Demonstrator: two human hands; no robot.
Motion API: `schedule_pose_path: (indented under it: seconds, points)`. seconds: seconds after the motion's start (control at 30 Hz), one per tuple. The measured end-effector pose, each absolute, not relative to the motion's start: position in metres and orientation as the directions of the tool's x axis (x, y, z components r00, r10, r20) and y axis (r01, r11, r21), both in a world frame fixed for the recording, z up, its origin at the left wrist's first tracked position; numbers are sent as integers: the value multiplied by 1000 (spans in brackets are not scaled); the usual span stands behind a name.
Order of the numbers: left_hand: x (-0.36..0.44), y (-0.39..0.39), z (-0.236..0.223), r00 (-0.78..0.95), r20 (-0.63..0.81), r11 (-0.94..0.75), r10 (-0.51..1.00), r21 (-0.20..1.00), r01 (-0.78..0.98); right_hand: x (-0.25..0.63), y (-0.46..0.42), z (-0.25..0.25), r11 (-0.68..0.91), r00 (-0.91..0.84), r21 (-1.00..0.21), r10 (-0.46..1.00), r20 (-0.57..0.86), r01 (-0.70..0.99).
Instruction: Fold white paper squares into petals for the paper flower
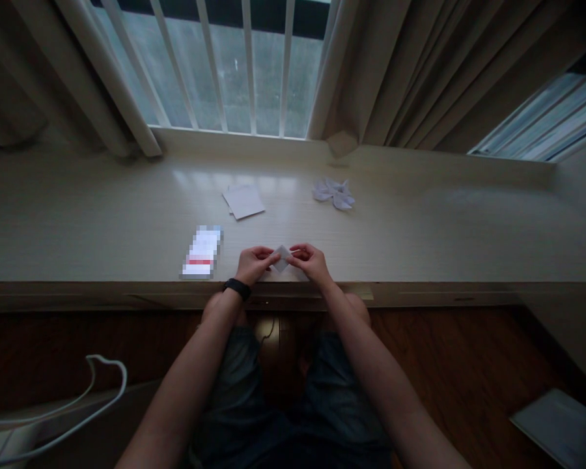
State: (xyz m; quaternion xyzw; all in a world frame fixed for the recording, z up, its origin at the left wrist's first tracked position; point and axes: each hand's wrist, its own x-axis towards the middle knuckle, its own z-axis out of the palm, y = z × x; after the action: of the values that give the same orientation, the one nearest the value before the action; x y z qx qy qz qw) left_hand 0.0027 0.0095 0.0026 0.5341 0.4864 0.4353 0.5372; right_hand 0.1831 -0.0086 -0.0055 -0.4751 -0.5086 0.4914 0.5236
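L hand (254,264) & R hand (311,262) pinched on opp. corners of a small folded white paper (282,259), diamond-wise, betw. them nr front edge of pale ledge (420,241); can't tell from here if it touches the surface. Dark wristband (237,288) on L wrist. Blurred-out bright slab (202,253), prob. phone, left of L hand. Farther back: sq. white sheets (245,200), stacked askew; to their right, pointy folded paper pieces (334,194), bunched. Behind: barred window (234,78), curtains (395,71) either side.
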Motion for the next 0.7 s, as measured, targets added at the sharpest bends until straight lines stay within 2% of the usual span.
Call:
schedule_pose_path:
  seconds: [0.2, 0.5, 0.7]
  points:
    - [5, 9, -5, 178, -46, 23, 983, 991, 131, 177, -9, -11, 104, 52, -994, 993, 105, 11]
    - [3, 10, -9, 235, 58, -120, 970, 958, 262, 176, -5, -22, 135, 93, -966, 983, 159, 220]
    - [1, 8, -4, 284, 46, -122, 958, 959, 254, 177, -2, -27, 143, 92, -961, 981, 169, 238]
